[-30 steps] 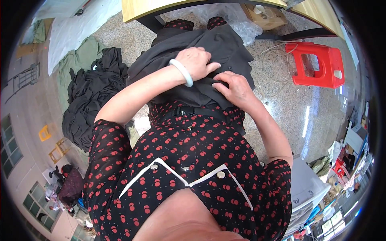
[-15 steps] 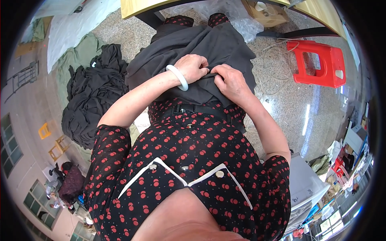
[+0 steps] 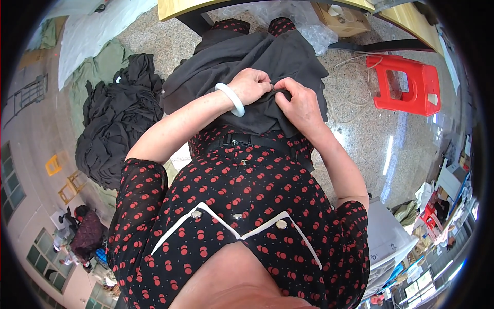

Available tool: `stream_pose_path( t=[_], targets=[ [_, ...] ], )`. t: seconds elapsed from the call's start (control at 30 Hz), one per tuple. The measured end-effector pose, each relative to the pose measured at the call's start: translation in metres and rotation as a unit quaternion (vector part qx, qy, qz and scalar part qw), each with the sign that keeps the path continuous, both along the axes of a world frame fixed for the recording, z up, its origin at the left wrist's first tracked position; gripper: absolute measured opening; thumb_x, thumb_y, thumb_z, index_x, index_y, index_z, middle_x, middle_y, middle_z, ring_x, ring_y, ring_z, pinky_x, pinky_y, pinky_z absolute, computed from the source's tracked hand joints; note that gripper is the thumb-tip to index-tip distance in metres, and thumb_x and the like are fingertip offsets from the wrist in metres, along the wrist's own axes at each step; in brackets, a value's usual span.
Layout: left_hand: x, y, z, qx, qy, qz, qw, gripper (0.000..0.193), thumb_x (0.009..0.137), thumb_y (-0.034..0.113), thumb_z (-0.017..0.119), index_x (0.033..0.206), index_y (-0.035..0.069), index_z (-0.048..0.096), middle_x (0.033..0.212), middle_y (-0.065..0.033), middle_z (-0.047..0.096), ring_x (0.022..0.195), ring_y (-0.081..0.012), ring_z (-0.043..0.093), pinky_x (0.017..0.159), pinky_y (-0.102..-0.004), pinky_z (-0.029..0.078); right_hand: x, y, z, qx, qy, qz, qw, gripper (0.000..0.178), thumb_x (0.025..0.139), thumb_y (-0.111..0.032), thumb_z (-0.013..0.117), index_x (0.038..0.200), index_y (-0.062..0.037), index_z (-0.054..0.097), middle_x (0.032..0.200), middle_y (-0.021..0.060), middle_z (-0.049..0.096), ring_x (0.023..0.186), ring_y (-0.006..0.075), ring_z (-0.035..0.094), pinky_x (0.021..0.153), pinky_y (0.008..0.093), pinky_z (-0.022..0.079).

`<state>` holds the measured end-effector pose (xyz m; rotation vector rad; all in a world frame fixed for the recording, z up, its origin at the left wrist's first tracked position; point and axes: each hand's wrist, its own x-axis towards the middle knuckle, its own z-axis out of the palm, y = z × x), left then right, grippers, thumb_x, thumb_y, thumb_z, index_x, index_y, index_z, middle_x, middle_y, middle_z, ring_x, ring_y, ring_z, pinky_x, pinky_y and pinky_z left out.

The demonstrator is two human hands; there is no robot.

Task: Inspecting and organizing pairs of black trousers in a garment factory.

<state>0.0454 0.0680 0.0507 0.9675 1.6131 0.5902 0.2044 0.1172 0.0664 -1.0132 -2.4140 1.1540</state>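
Note:
A dark grey piece of cloth [image 3: 226, 62] lies spread across my lap and hangs down over my knees. My left hand [image 3: 249, 85], below a pale bangle [image 3: 230, 99], pinches a fold of it between thumb and fingers. Right beside it, my right hand [image 3: 298, 102] grips the same cloth, its fingertips almost meeting those of the left. Between the two hands the cloth is bunched into a small ridge. Whether anything small sits within the pinch is hidden by the fingers.
To my left, a heap of dark cloth [image 3: 121, 123] rests on green fabric [image 3: 98, 64]. A red plastic stool [image 3: 406, 85] stands on the right. Ahead are a wooden table edge [image 3: 206, 7], clear plastic sheeting [image 3: 303, 28] and a cardboard box [image 3: 342, 23]. A person [image 3: 88, 234] is at the far lower left.
Both hands have shifted slightly to the right along the cloth, still pinching it. My right fingers are more curled and the right hand has turned a little.

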Motion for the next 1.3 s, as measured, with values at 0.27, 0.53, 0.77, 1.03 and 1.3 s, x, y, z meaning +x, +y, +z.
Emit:
stream_pose_path(
  t=[0.27, 0.53, 0.77, 1.03, 1.3],
  targets=[
    [0.004, -0.006, -0.002, 0.101, 0.084, -0.036, 0.991, 0.017, 0.073, 0.015, 0.054, 0.075, -0.001, 0.061, 0.067, -0.0144, 0.059, 0.063, -0.0254, 0.056, 0.062, -0.0335, 0.044, 0.004, 0.001, -0.007, 0.138, 0.013, 0.059, 0.989, 0.014, 0.073, -0.005, 0.058, 0.087, -0.0023, 0.059, 0.080, 0.0108, 0.060, 0.074, 0.0262, 0.059, 0.067, 0.0334, 0.046],
    [0.021, -0.018, 0.009, 0.248, 0.283, -0.119, 0.919, 0.013, 0.072, 0.009, 0.053, 0.076, -0.004, 0.049, 0.074, -0.0172, 0.050, 0.072, -0.0345, 0.054, 0.063, -0.0408, 0.044, 0.002, 0.001, -0.007, 0.173, 0.007, 0.060, 0.983, 0.012, 0.073, -0.005, 0.057, 0.085, -0.0026, 0.057, 0.078, 0.0102, 0.057, 0.075, 0.0262, 0.057, 0.068, 0.0345, 0.044],
    [0.021, -0.019, 0.000, 0.234, 0.312, -0.153, 0.908, 0.012, 0.072, 0.006, 0.052, 0.080, -0.002, 0.047, 0.079, -0.0172, 0.050, 0.067, -0.0344, 0.055, 0.060, -0.0408, 0.046, 0.001, 0.000, -0.015, 0.167, 0.001, 0.076, 0.983, 0.009, 0.075, -0.006, 0.056, 0.082, -0.0023, 0.055, 0.076, 0.0112, 0.055, 0.073, 0.0281, 0.055, 0.068, 0.0355, 0.043],
    [0.015, -0.017, -0.003, 0.189, 0.295, -0.157, 0.923, 0.014, 0.075, 0.010, 0.048, 0.080, -0.003, 0.051, 0.080, -0.0198, 0.053, 0.074, -0.0354, 0.057, 0.065, -0.0413, 0.046, -0.001, 0.002, -0.017, 0.126, -0.009, 0.076, 0.989, 0.009, 0.075, -0.006, 0.056, 0.083, -0.0015, 0.056, 0.078, 0.0128, 0.057, 0.076, 0.0292, 0.056, 0.069, 0.0363, 0.044],
    [-0.004, -0.010, -0.004, 0.083, 0.107, -0.083, 0.987, 0.021, 0.078, 0.018, 0.054, 0.083, -0.002, 0.059, 0.074, -0.0162, 0.060, 0.069, -0.0245, 0.059, 0.064, -0.0332, 0.044, 0.007, 0.001, -0.015, 0.097, 0.003, 0.088, 0.991, 0.010, 0.075, -0.004, 0.054, 0.084, -0.0008, 0.056, 0.080, 0.0137, 0.057, 0.076, 0.0299, 0.056, 0.068, 0.0367, 0.045]
  ],
)
